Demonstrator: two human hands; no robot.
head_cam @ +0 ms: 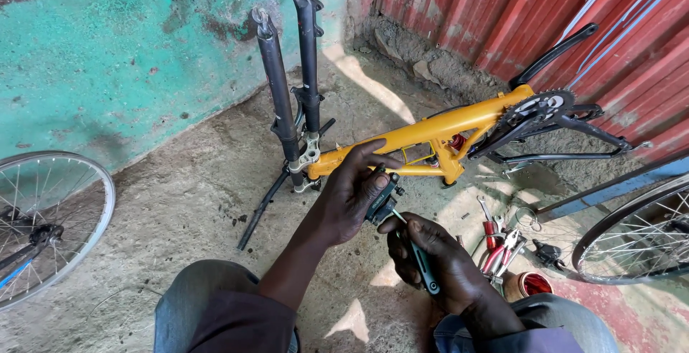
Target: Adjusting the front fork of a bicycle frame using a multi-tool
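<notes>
Right hand (430,256) fisted round a hex key (422,258) — left hand (355,191) pinching what looks like a black brake part (380,201).

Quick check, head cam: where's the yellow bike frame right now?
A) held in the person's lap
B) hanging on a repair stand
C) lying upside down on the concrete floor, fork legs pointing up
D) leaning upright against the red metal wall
C: the yellow bike frame lies inverted on the concrete floor, with the black fork legs sticking up and the chainring uppermost near the red wall.
</notes>
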